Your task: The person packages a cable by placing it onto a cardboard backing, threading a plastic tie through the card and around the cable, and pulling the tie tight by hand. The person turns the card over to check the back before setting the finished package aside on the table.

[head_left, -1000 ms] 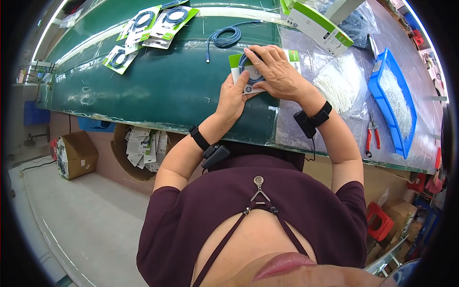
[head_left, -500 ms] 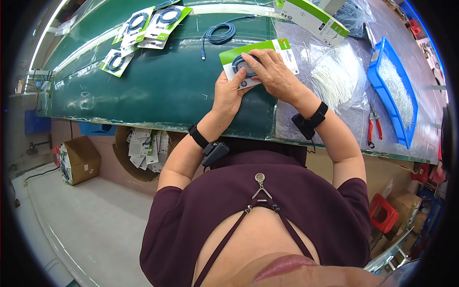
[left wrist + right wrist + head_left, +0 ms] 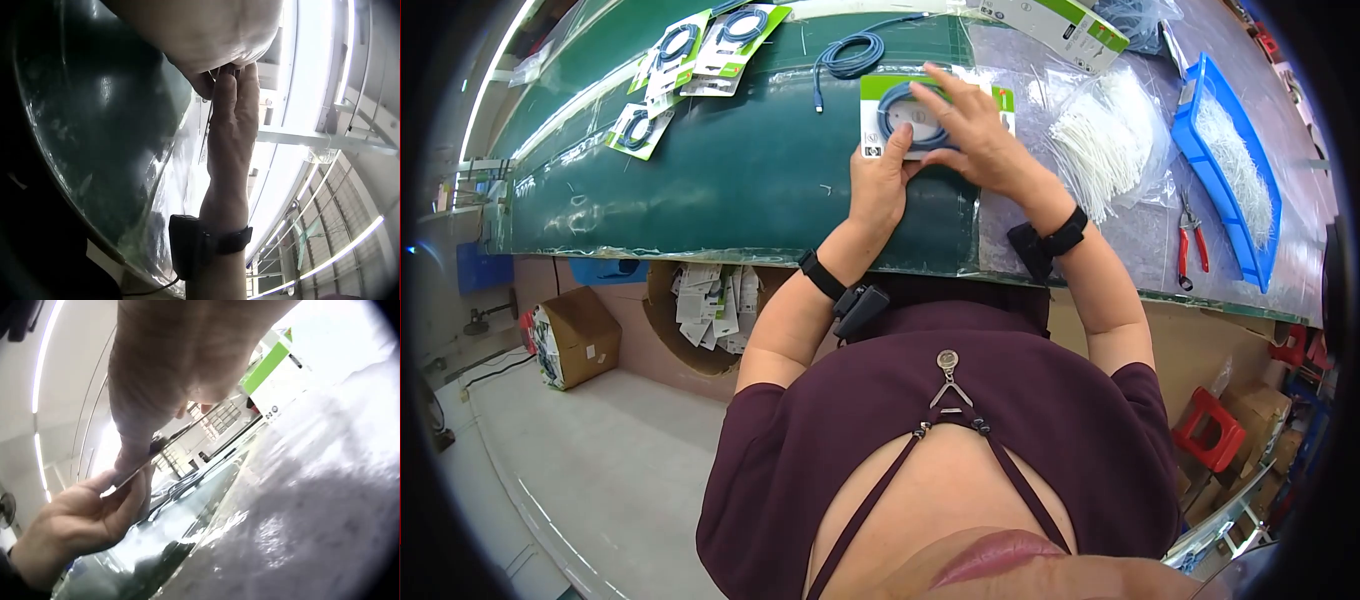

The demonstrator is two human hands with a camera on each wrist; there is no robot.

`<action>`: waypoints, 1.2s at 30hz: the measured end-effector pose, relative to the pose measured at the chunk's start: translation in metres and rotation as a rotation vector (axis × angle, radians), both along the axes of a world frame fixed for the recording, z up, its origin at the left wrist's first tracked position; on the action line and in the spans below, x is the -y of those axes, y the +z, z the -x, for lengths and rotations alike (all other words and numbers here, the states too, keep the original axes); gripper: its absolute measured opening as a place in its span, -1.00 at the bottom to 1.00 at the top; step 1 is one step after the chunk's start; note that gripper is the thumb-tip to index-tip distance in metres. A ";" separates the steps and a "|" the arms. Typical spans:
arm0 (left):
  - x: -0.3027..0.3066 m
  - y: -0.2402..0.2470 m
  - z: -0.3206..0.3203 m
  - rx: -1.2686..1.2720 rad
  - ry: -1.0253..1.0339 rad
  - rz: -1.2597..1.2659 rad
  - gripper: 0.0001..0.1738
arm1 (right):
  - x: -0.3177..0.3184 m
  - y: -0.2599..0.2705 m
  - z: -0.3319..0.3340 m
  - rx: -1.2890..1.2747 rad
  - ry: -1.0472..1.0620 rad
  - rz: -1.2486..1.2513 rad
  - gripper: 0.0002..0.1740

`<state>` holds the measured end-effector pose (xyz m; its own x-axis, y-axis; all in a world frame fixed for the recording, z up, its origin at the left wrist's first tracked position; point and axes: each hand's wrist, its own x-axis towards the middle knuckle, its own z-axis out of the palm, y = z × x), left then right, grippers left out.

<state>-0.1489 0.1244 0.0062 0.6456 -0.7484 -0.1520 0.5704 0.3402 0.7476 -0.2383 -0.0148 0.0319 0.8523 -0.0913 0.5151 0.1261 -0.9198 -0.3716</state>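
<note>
A white-and-green packaging card [image 3: 870,115] carries a coiled blue cable [image 3: 887,103] on its front. My left hand [image 3: 878,185] grips the card at its lower left, with the thumb on the front and the other fingers behind. Over the card's right part is my right hand [image 3: 990,135], its fingers spread and lifted. Its index fingertip is right at the coil, and its thumb lies along the card's lower edge. In the right wrist view the card appears edge-on, a thin line between the two hands. Beyond the card, a loose coiled blue cable [image 3: 852,58] lies on the green mat [image 3: 700,190].
Several carded cables [image 3: 730,55] are piled at the back left. Right of the hands lie a bundle of white ties [image 3: 1100,130], red-handled cutters [image 3: 1192,245] and a blue tray [image 3: 1250,255] with white strips. A green-and-white box [image 3: 1050,30] stands behind.
The card has first turned, then come level again, and shows more of its coil. My right hand's fingers have spread and risen from the cable. The left hand keeps its grip.
</note>
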 end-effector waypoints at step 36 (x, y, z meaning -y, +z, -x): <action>0.010 0.003 0.011 0.047 -0.106 0.006 -0.61 | 0.003 0.000 0.036 0.074 -0.143 -0.137 -0.79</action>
<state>-0.1598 0.1142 0.0095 0.5693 -0.8135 -0.1190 0.5677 0.2843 0.7726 -0.2739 -0.0177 0.0315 0.7858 -0.2822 0.5503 0.0293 -0.8719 -0.4888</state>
